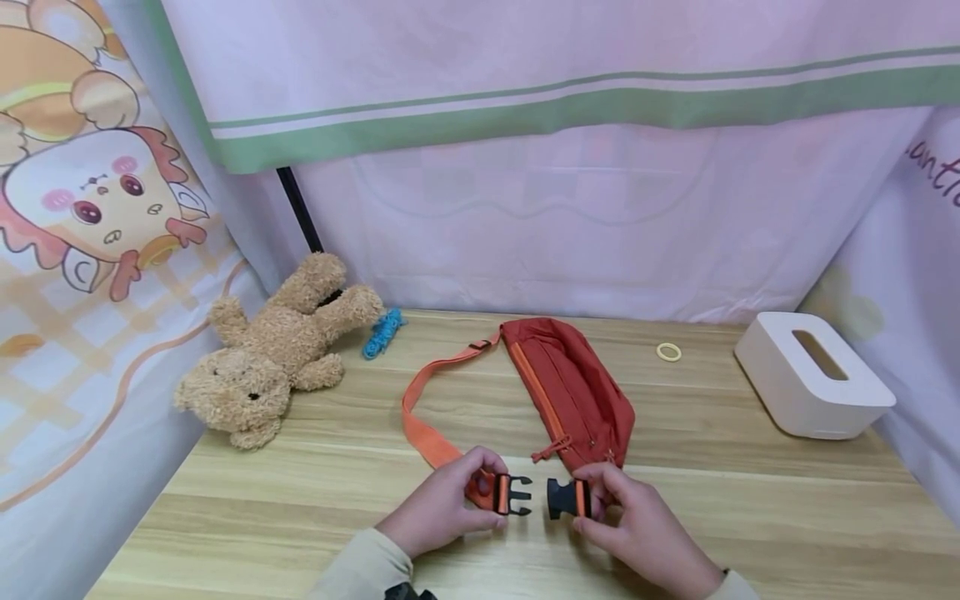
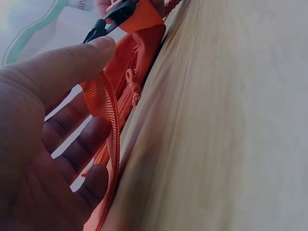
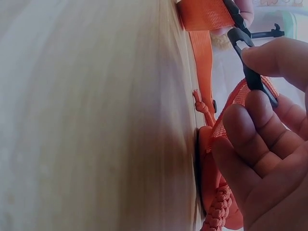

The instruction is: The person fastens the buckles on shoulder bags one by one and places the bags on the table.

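Observation:
A red waist bag [image 1: 573, 387] lies on the wooden table, its orange strap [image 1: 429, 437] curving out to the left. My left hand [image 1: 453, 504] pinches the black pronged half of the side-release buckle [image 1: 517, 495] at its strap end, between thumb and fingers. Facing it, the black socket half [image 1: 562, 498] is pinched by my right hand [image 1: 637, 521]. A small gap separates the two halves, and the prongs point toward the socket. In the right wrist view, thumb and fingertips grip the socket half [image 3: 252, 77], with orange webbing behind it.
A brown teddy bear [image 1: 273, 350] lies at the left, beside a blue cord bundle [image 1: 383, 333]. Toward the back right are a pale yellow ring [image 1: 668, 352] and a white tissue box [image 1: 813, 375]. Printed cloth [image 1: 525, 225] hangs behind the table [image 1: 697, 433].

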Tool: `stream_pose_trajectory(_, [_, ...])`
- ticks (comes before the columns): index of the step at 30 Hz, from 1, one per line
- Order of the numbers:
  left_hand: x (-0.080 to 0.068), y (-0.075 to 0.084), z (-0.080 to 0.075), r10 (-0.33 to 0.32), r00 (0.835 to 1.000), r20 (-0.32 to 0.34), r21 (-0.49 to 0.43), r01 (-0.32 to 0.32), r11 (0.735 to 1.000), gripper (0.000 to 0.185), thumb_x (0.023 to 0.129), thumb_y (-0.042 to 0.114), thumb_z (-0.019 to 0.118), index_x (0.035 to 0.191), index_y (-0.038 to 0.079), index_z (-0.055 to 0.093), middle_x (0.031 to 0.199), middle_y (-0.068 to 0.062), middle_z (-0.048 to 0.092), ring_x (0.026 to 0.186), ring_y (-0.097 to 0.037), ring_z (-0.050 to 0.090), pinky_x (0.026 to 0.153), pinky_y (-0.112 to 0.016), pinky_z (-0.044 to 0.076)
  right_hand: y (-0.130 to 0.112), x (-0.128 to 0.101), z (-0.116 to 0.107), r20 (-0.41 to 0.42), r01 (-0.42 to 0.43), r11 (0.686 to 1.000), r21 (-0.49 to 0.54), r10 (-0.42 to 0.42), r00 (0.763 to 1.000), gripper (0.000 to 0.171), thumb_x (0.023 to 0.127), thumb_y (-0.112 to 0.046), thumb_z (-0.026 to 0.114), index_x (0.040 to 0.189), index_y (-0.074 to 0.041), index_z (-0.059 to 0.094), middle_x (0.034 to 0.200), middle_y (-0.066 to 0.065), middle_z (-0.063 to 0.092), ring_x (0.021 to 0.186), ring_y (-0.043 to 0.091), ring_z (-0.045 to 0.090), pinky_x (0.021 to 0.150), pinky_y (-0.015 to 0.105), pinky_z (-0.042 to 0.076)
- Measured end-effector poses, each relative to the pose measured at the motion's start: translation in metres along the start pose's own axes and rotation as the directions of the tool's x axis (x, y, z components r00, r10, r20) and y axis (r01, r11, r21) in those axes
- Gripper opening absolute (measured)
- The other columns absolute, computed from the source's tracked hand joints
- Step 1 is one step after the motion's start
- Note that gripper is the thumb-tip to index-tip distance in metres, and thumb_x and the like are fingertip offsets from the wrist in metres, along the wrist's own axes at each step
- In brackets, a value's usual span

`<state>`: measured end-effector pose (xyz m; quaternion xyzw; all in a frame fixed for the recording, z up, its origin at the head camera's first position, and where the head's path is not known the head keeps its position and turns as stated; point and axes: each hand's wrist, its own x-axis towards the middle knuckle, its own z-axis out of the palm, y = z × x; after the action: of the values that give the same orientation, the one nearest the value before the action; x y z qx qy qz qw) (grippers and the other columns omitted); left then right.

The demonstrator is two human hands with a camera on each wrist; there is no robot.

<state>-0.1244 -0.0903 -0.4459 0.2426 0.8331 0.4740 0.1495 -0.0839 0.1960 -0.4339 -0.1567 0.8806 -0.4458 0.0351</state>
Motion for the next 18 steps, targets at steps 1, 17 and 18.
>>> stream_pose_trajectory(1, [0.0,0.0001,0.0001,0.001,1.0,0.0,-0.001,-0.001,1.0,0.047,0.08,0.022,0.087,0.115,0.03,0.055,0.099,0.009,0.062,0.089,-0.011,0.06,0.08,-0.028,0.051,0.0,0.0002,0.0002,0.002,-0.011,1.0,0.0,0.011,1.0,0.046,0.081,-0.014,0.084,0.121,-0.012,0.061,0.083,-0.004,0.055,0.08,0.009,0.057,0.072,0.026,0.053])
stream_pose_trajectory(17, [0.0011,0.0009,0.0022,0.025,1.0,0.0,-0.018,-0.025,1.0,0.048,0.08,0.019,0.087,0.115,0.028,0.055,0.099,0.009,0.062,0.09,-0.011,0.061,0.081,-0.028,0.052,-0.0029,0.0033,0.0023,0.013,-0.042,0.999,0.013,0.042,0.999,0.046,0.082,-0.015,0.084,0.121,-0.012,0.061,0.083,-0.003,0.055,0.081,0.01,0.058,0.076,0.026,0.055])
stream_pose_trajectory(18, [0.0011,0.0012,0.0023,0.024,1.0,0.0,-0.02,-0.024,1.0,0.048,0.08,0.019,0.087,0.115,0.028,0.055,0.099,0.009,0.062,0.089,-0.011,0.061,0.081,-0.028,0.052,-0.0028,0.0033,0.0028,0.013,-0.038,0.999,0.013,0.038,0.999,0.046,0.082,-0.015,0.084,0.121,-0.012,0.061,0.083,-0.003,0.055,0.081,0.01,0.058,0.076,0.026,0.055])
